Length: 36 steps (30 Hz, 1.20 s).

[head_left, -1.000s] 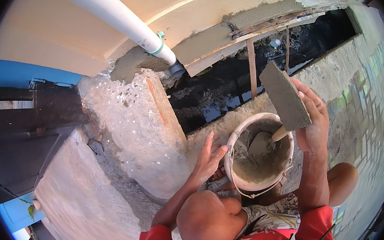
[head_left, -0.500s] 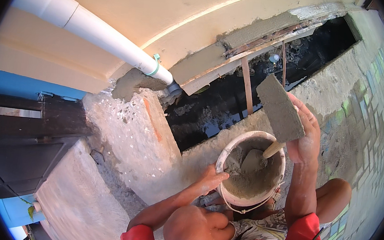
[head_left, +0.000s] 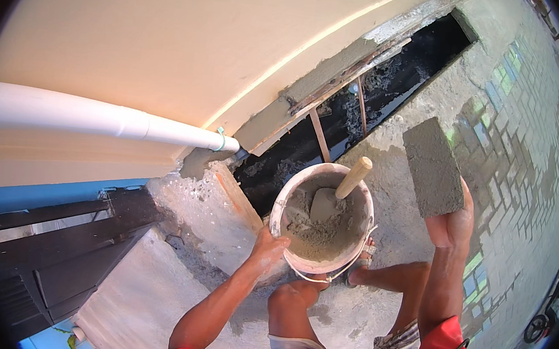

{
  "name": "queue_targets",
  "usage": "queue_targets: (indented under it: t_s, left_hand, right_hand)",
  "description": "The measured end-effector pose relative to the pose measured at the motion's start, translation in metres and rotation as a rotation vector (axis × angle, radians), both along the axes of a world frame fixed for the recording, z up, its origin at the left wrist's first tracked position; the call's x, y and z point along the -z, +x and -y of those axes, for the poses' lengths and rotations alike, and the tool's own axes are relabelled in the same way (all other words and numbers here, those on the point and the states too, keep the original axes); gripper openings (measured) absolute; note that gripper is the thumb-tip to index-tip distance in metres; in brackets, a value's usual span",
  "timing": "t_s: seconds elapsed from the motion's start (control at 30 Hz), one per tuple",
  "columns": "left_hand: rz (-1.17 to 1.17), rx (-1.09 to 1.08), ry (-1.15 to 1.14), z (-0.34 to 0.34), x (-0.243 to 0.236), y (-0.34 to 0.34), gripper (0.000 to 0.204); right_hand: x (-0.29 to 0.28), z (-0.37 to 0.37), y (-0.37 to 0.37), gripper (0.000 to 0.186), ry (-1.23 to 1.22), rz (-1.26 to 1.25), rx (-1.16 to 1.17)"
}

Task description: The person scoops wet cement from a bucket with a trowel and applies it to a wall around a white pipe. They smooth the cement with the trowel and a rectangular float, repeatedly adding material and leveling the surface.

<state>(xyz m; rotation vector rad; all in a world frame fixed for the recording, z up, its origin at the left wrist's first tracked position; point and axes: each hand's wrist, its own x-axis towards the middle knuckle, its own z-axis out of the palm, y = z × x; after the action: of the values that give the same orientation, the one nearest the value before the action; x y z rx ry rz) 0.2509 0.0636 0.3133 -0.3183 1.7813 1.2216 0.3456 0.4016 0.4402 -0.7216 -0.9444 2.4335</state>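
My left hand (head_left: pixel 267 248) is closed on the left side of the rim of a pale round bucket (head_left: pixel 366 215). Inside the bucket lies wet grey mortar (head_left: pixel 318 240), and a trowel with a wooden handle (head_left: pixel 354 177) stands tilted in it, its blade resting on the mortar and no hand on it. To the right, apart from the bucket, my right hand (head_left: pixel 453 223) holds up a flat rectangular board (head_left: pixel 433 167) coated with grey mortar. That hand's fingers are partly hidden behind the board. The bucket's wire handle (head_left: pixel 330 280) hangs down on my side.
Beyond the bucket runs an open drain trench (head_left: pixel 394 85) with dark water, crossed by thin wooden strips (head_left: pixel 320 135). A white pipe (head_left: pixel 131 123) runs along the cream wall (head_left: pixel 171 45). Patterned paving (head_left: pixel 528 143) lies right; a dark gate (head_left: pixel 81 237) stands left.
The view has swung, so the pipe and trench sit differently. My right hand has moved the board right, away from the bucket. The trowel handle now points more upward; my left hand stays on the rim.
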Motion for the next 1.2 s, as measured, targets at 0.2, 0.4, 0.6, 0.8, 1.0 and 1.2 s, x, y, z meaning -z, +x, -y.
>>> queue_targets:
  t_s: [0.2,0.4,0.6,0.8,1.0,1.2]
  left_hand:
    - [0.063,-0.426,-0.055,0.064,-0.212,0.025,0.051]
    - [0.183,-0.836,0.091,0.142,-0.24,0.08,0.055]
    - [0.069,-1.082,0.285,0.187,-0.192,0.177,0.055]
    - [0.029,-1.214,0.285,0.061,-0.15,0.299,0.046]
    - [0.158,-1.497,0.309,-0.01,-0.149,0.407,0.046]
    - [0.157,-1.691,0.323,-0.204,-0.148,0.47,0.05]
  right_hand:
    - [-0.205,-0.043,0.097,0.039,-0.026,0.24,0.073]
    - [-0.346,-0.072,0.198,0.037,-0.001,0.217,0.196]
    - [-0.326,-0.15,0.344,0.034,-0.045,0.161,0.312]
    - [-0.271,-0.254,0.563,0.03,-0.087,0.319,0.462]
    - [-0.238,-0.375,0.712,0.031,-0.045,0.334,0.552]
    - [-0.238,-0.535,0.714,0.032,0.005,0.32,0.446]
